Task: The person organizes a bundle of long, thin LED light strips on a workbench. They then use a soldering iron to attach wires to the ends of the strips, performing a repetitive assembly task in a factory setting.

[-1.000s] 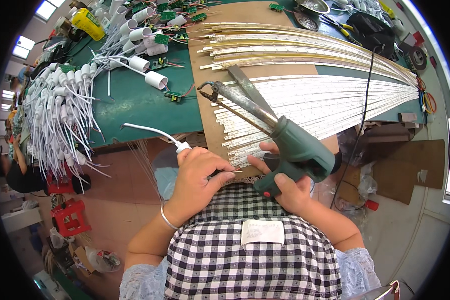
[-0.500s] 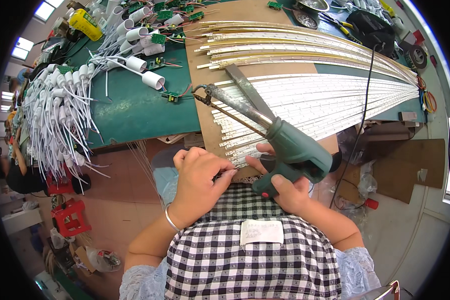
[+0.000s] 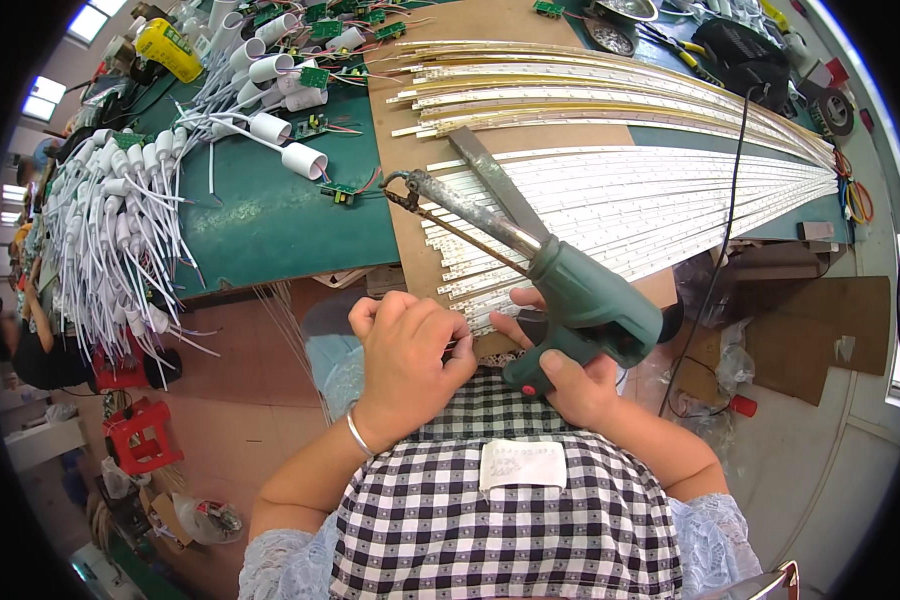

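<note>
My right hand (image 3: 582, 388) is wrapped round the pistol grip of a green soldering gun (image 3: 592, 300). The long metal barrel points up and left, its darkened tip (image 3: 402, 190) hanging over a brown board (image 3: 410, 240). Fingers curled together, my left hand (image 3: 410, 355) is closed by the board's near edge; whatever it may pinch is hidden. Just beyond both hands lies a fanned row of white LED strips (image 3: 610, 200), their ends toward me. A flat grey metal bar (image 3: 500, 185) rests across these strips, partly behind the gun.
Farther back is a second bundle of yellowish strips (image 3: 570, 90). White lamp caps with wires (image 3: 130, 200) and small green circuit boards (image 3: 342, 192) crowd the left of the green table (image 3: 260, 240). A black cord (image 3: 735, 190) crosses at right. A red stool (image 3: 142, 435) stands on the floor.
My left hand has turned slightly, its fingers curling in more and shifting a little. The soldering gun has moved very slightly left in my right hand.
</note>
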Available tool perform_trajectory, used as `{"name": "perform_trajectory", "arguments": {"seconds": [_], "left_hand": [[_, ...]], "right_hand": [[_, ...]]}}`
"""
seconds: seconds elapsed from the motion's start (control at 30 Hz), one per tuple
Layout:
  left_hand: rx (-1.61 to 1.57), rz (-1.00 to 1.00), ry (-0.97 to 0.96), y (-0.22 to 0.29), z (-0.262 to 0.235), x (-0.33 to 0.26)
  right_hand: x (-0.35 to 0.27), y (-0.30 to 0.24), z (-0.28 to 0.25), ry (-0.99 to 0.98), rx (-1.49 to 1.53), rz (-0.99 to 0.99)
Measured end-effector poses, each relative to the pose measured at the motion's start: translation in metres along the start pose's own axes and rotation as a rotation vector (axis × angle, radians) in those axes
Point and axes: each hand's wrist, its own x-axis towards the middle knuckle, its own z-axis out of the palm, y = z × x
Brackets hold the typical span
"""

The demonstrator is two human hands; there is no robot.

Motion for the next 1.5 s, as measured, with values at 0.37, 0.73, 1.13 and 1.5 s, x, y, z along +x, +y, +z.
{"name": "perform_trajectory", "arguments": {"seconds": [0.37,0.73,1.13,1.5], "left_hand": [[0.030,0.040,0.038,0.000,0.003,-0.001],[0.001,0.033,0.075,-0.002,0.006,-0.001],[-0.005,0.050,0.097,-0.003,0.006,-0.001],[0.005,0.055,0.096,-0.003,0.007,-0.002]], "right_hand": [[0.000,-0.002,0.003,0.034,0.009,0.040],[-0.076,-0.051,-0.052,0.143,-0.492,0.171],[-0.104,-0.055,-0.068,-0.051,-0.780,0.319],[-0.098,-0.056,-0.060,-0.088,-0.960,0.024]]}}
